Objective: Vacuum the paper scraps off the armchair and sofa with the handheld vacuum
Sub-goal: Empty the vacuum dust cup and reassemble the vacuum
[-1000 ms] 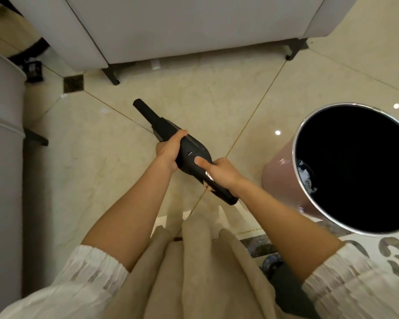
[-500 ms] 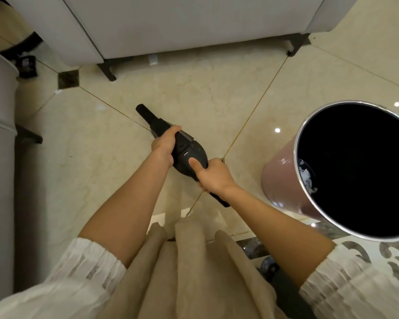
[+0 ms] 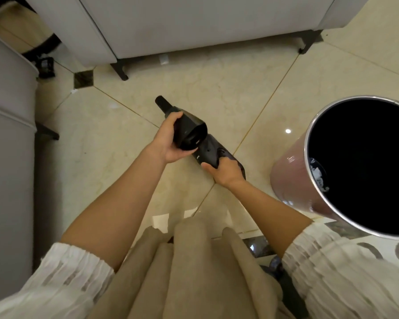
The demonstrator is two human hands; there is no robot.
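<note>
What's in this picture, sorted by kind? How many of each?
Hands: 2, left hand and right hand
Vacuum pieces: 2, nozzle cup and motor body
Bins: 1, pink bin
Seats: 2, armchair and sofa
Total: 7

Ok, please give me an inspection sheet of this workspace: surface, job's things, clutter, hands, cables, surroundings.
Surface: glossy cream tiled floor with thin gold joints.
Job's things: black handheld vacuum in two pieces, front section with nozzle and rear body; no paper scraps on the floor.
Clutter: nothing seen.
Hands: left hand grips the front section; right hand grips the rear body.
Cables: nothing seen.
Surroundings: pale armchair base ahead; pink bin on the right, scraps inside.
</note>
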